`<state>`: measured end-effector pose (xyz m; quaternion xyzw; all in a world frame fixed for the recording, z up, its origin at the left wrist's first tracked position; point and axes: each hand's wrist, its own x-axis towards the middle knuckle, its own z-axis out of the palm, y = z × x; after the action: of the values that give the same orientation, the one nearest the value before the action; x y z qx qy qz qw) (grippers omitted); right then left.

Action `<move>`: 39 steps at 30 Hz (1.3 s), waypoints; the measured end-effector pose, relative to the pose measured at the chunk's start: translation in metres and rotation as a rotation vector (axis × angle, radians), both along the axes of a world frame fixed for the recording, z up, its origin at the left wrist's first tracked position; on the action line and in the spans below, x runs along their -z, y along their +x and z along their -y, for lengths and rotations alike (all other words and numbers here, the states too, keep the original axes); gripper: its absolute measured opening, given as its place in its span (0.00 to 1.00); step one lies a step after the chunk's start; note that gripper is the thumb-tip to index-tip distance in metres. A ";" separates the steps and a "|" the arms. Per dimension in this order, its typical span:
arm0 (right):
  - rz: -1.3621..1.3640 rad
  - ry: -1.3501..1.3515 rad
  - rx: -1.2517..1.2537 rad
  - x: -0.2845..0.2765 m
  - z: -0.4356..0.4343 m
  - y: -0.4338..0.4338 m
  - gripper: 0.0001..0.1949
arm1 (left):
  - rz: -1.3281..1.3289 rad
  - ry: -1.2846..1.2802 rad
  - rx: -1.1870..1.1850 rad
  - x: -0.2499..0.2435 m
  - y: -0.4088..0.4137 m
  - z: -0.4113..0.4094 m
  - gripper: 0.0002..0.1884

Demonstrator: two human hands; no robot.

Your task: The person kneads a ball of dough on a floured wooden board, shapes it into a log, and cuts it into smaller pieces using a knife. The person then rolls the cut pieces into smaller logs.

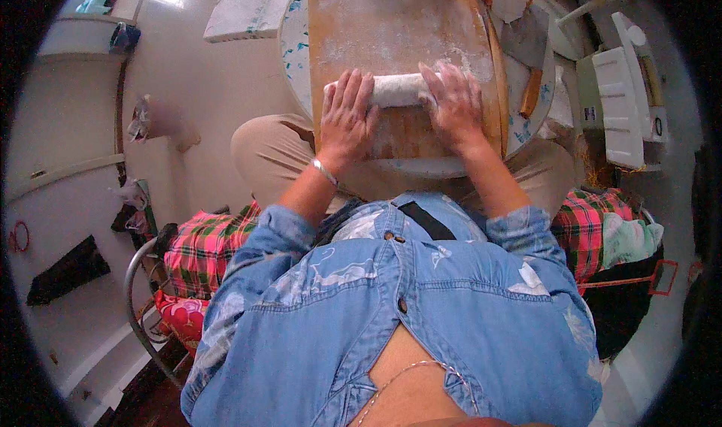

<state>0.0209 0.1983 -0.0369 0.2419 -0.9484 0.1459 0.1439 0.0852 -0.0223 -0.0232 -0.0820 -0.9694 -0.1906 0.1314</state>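
A floured white roll, apparently dough, (396, 91) lies crosswise on a flour-dusted wooden board (400, 32). My left hand (348, 108) covers its left end, palm down, fingers pointing away from me and laid over the roll. Around the right end is my right hand (453, 100), its fingers over the top and its thumb along the near side. Both hands have flour on them. My palms and fingers hide the roll's two ends, so I cannot tell whether a rolling pin is inside it.
The board rests on a round table (293, 43) over my lap. Right of the board lies a broad-bladed cleaver (530, 91) with a wooden handle. A white foam slab (242, 10) stands at the upper left, a white slatted plastic piece (617, 105) at the right.
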 end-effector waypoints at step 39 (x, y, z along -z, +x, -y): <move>0.237 0.269 -0.181 -0.012 0.047 -0.121 0.33 | -0.092 -0.151 0.108 0.027 -0.134 -0.011 0.28</move>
<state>-0.1006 0.1514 -0.0244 0.3246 -0.9440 0.0575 -0.0162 -0.0490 -0.0112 -0.0500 -0.1523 -0.9681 -0.1196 0.1588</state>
